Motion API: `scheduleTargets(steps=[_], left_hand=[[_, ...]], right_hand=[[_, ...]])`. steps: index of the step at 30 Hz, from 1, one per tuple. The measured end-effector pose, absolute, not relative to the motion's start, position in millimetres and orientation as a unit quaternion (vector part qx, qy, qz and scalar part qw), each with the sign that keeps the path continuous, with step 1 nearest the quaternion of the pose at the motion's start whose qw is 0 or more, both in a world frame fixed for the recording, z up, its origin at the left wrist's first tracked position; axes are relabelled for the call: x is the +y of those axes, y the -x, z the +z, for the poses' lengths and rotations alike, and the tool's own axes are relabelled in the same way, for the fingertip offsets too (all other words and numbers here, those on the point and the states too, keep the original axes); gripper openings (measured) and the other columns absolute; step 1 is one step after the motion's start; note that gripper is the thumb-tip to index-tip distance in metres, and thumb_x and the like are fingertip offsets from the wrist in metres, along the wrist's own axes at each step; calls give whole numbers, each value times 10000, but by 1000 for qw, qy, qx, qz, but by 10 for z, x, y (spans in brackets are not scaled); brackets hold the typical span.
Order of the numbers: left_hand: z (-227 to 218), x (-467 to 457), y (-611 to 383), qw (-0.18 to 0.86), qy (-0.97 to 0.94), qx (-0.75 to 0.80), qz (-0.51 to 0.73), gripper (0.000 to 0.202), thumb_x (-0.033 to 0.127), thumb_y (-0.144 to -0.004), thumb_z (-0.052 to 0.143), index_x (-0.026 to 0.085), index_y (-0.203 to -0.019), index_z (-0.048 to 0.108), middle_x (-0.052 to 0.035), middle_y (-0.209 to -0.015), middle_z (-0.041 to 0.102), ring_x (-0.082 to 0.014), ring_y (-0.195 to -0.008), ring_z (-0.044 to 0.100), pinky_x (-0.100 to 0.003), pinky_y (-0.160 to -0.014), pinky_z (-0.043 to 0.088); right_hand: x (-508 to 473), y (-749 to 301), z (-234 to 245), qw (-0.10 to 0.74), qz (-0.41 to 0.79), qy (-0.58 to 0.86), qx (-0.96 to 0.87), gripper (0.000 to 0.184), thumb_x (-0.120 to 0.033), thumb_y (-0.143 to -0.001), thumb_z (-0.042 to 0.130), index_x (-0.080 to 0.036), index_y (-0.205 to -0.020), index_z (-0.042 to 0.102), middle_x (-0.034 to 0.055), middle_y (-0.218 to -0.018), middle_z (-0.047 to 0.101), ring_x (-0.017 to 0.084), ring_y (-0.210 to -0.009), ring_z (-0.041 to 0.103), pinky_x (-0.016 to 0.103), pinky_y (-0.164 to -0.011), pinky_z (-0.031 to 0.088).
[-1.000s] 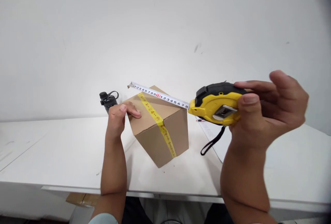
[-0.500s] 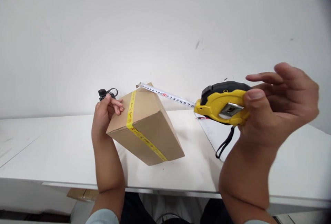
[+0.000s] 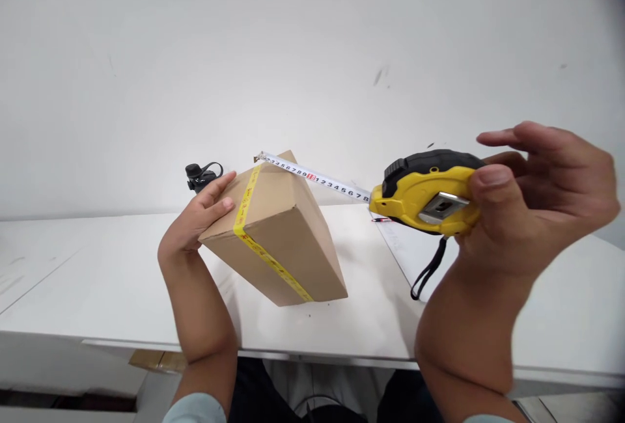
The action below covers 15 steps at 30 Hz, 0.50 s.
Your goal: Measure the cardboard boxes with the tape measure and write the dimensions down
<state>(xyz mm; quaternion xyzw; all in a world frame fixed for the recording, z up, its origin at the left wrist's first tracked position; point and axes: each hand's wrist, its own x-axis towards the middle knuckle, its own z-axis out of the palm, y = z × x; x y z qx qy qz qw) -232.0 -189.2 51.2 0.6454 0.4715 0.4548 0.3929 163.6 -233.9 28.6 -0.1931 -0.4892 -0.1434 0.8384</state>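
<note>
A brown cardboard box (image 3: 273, 241) with a yellow printed tape band (image 3: 273, 266) stands tilted over the table. My left hand (image 3: 198, 218) rests on the box's upper left edge, its fingers and thumb against the top face. To the right, my right hand (image 3: 541, 195) grips a yellow and black tape measure (image 3: 415, 198), with a black wrist strap (image 3: 430, 270) dangling below. The white measuring blade (image 3: 336, 185) is pulled out leftward, crossing above the far part of the box top. Its metal hook (image 3: 258, 157) lies near the far left corner; whether it touches cannot be told.
Behind the left hand stands a black bottle with a loop cap (image 3: 200, 174). A white sheet or board (image 3: 398, 244) and a red and black pen (image 3: 381, 220) lie on the white table (image 3: 97, 280). A white wall rises behind. Another cardboard piece (image 3: 159, 360) shows below the table edge.
My left hand has shifted, its fingers now stretched along the box's top face instead of curled. The box has tilted slightly. My right hand and the tape measure have moved slightly right.
</note>
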Motion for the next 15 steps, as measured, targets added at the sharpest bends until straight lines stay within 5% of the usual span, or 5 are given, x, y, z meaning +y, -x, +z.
scheduleTargets(steps=[10,15], left_hand=[[313,-1459,2251,453,-610,548,349,832,756,-806,842,286,-1473,674,-91,-1310,784,-282,-1124,758,-318,-794,622],[216,-1323,2110,418,-655,565,278,508,649,-886,748,327,-1279,766,-32,-1192,797,-256,-1070,744,-300,-758,602]], right_hand=[[-2248,-1460,247,793,-168,205,-549,409,-252,-842,873,-419,-1214,841,33,-1065,804,211,-923,759,331,-592,471],[-2184,-1449,235,742,-214,214,-598,497,-221,-877,860,-430,-1321,786,30,-1147,790,224,-1049,760,367,-695,590]])
